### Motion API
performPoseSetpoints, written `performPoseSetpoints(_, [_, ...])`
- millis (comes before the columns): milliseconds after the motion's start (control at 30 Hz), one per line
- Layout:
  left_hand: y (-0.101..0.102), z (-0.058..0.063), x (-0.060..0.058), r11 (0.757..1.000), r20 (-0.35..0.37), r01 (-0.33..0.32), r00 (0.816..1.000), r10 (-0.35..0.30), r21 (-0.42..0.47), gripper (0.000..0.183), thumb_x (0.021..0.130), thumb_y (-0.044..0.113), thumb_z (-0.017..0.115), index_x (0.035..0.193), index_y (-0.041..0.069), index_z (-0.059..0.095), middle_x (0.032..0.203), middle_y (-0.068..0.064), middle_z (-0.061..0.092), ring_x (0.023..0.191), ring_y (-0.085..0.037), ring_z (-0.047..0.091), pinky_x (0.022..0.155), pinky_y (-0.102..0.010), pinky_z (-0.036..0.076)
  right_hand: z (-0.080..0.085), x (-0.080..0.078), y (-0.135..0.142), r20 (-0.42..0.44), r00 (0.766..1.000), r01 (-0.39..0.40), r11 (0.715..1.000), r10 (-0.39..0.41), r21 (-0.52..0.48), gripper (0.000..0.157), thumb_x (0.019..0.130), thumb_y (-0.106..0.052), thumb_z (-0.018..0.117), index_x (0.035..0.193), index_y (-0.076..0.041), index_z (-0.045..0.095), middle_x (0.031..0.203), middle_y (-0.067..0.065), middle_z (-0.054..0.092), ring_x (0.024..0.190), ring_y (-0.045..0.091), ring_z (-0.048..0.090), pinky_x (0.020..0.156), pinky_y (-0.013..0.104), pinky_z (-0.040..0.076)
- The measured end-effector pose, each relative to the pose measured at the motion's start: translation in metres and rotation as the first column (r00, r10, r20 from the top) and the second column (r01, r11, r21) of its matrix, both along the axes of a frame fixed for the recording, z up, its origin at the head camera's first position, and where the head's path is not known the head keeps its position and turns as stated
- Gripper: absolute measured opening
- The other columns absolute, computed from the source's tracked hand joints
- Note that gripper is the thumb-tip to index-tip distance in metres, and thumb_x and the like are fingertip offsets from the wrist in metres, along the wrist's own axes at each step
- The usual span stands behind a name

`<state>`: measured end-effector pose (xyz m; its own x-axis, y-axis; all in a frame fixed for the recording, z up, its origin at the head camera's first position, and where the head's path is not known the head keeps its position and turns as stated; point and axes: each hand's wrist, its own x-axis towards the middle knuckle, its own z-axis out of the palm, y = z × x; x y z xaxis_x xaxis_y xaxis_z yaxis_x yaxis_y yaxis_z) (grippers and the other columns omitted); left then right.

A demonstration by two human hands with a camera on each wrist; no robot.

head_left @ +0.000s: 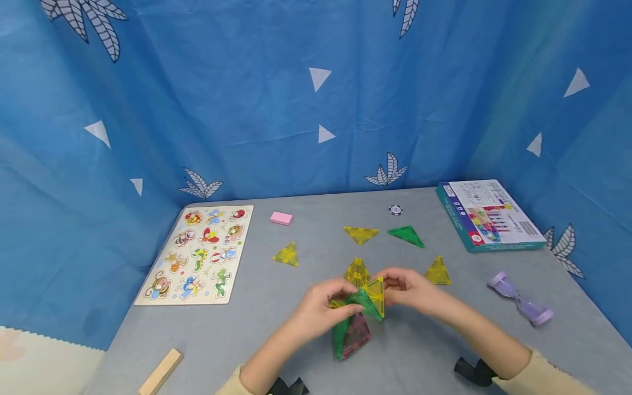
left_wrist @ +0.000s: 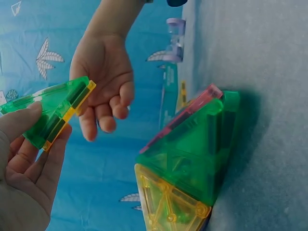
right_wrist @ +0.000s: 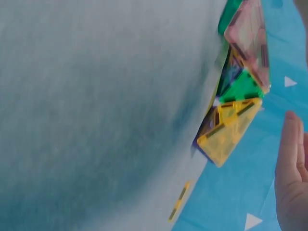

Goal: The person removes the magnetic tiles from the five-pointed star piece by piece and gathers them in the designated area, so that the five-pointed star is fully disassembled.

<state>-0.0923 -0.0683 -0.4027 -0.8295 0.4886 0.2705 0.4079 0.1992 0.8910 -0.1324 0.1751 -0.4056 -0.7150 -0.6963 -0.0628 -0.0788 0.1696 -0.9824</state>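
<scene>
- The green-and-yellow pair of tiles (head_left: 368, 303) is held raised above the tile structure (left_wrist: 187, 156); a clear gap is seen between the two in the left wrist view.
- The pair's long green edge is slanted, being carried from the left fingertips toward the near right of the structure; the yellow face is turned toward the structure's right side.
- The pair is pinched by the left hand (head_left: 323, 310), the thumb laid on the green face and the fingers placed behind; it is thus set at that hand's fingertips, on the right of the palm.
- The left hand is seen at the structure's left, above it, and is judged the nearer of the two to it.
- The right hand (head_left: 410, 288) is held at the structure's right with the palm exposed and the fingers loosely extended, nothing being gripped; whether the yellow face is touched by it cannot be told.
- By the structure, a pink panel (head_left: 356, 337) is shown on the near side and a yellow panel (head_left: 357, 270) on the far side.
- Beyond the structure a loose green tile (head_left: 406, 236) is laid flat, farther right; to its right a loose yellow tile (head_left: 438, 271) is found.
</scene>
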Motion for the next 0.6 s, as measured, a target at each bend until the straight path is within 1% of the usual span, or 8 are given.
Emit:
performPoseSetpoints(67, [0.0009, -0.0002, 0.0003, 1.000, -0.007, -0.004, 1.000, 0.004, 0.003, 0.014, 0.083, 0.016, 0.071, 0.096, 0.015, 0.066, 0.093, 0.004, 0.065, 0.087, -0.006, 0.062, 0.076, -0.023, 0.052, -0.0007, 0.0022, -0.0014, 0.036, 0.999, -0.004, 1.000, 0.005, -0.023, 0.025, 0.095, -0.006, 0.050, 0.114, 0.009, 0.052, 0.101, 0.017, 0.063, 0.090, 0.020, 0.063, 0.079, 0.047, 0.051])
performPoseSetpoints(233, [0.0006, -0.0024, -0.0010, 0.999, -0.009, -0.031, 0.999, 0.031, -0.021, 0.015, 0.083, 0.016, 0.071, 0.096, 0.014, 0.066, 0.094, 0.004, 0.065, 0.088, -0.006, 0.062, 0.076, -0.023, 0.051, 0.0024, 0.0068, -0.0027, 0.122, 0.992, 0.028, 0.999, -0.023, -0.036, 0.024, 0.096, -0.013, 0.051, 0.110, 0.007, 0.053, 0.098, 0.015, 0.063, 0.089, 0.025, 0.063, 0.082, 0.053, 0.047])
performPoseSetpoints(300, [0.0007, -0.0034, -0.0013, 0.999, -0.023, -0.033, 0.999, 0.032, -0.031, 0.015, 0.083, 0.016, 0.071, 0.096, 0.014, 0.066, 0.093, 0.004, 0.065, 0.087, -0.005, 0.062, 0.075, -0.022, 0.052, 0.0029, 0.0085, -0.0039, 0.118, 0.992, 0.045, 0.998, -0.041, -0.034, 0.023, 0.095, -0.016, 0.053, 0.104, 0.005, 0.054, 0.092, 0.013, 0.063, 0.085, 0.026, 0.063, 0.081, 0.054, 0.048])
performPoseSetpoints(400, [0.0009, -0.0048, -0.0017, 0.998, -0.049, -0.029, 0.998, 0.027, -0.052, 0.014, 0.084, 0.017, 0.070, 0.097, 0.016, 0.066, 0.095, 0.005, 0.066, 0.088, -0.005, 0.062, 0.076, -0.024, 0.051, 0.0008, 0.0092, -0.0054, 0.070, 0.994, 0.082, 0.996, -0.081, -0.018, 0.022, 0.094, -0.018, 0.057, 0.097, 0.003, 0.054, 0.084, 0.011, 0.062, 0.080, 0.027, 0.062, 0.076, 0.051, 0.050])
performPoseSetpoints(467, [0.0005, -0.0053, -0.0019, 0.997, -0.062, -0.035, 0.998, 0.031, -0.069, 0.013, 0.086, 0.018, 0.068, 0.099, 0.018, 0.067, 0.100, 0.007, 0.066, 0.095, -0.006, 0.061, 0.082, -0.027, 0.050, -0.0008, 0.0083, -0.0061, 0.045, 0.991, 0.123, 0.992, -0.123, -0.004, 0.023, 0.094, -0.019, 0.058, 0.094, 0.003, 0.054, 0.082, 0.011, 0.061, 0.078, 0.027, 0.062, 0.075, 0.049, 0.051])
performPoseSetpoints(533, [-0.0008, -0.0064, -0.0022, 0.995, -0.073, -0.052, 0.996, 0.046, -0.081, 0.015, 0.087, 0.018, 0.066, 0.102, 0.021, 0.068, 0.108, 0.008, 0.065, 0.104, -0.008, 0.058, 0.088, -0.030, 0.048, -0.0013, 0.0071, -0.0063, 0.021, 0.985, 0.169, 0.986, -0.169, 0.001, 0.023, 0.093, -0.020, 0.058, 0.095, 0.003, 0.054, 0.084, 0.013, 0.060, 0.079, 0.026, 0.062, 0.076, 0.048, 0.051])
performPoseSetpoints(600, [-0.0026, -0.0064, -0.0023, 0.995, -0.088, -0.071, 0.994, 0.064, -0.074, 0.017, 0.088, 0.016, 0.066, 0.103, 0.023, 0.068, 0.114, 0.009, 0.063, 0.111, -0.009, 0.055, 0.093, -0.033, 0.045, -0.0003, 0.0056, -0.0064, 0.006, 0.977, 0.211, 0.977, -0.211, 0.004, 0.025, 0.093, -0.021, 0.058, 0.097, 0.003, 0.054, 0.087, 0.014, 0.060, 0.081, 0.024, 0.062, 0.077, 0.047, 0.051])
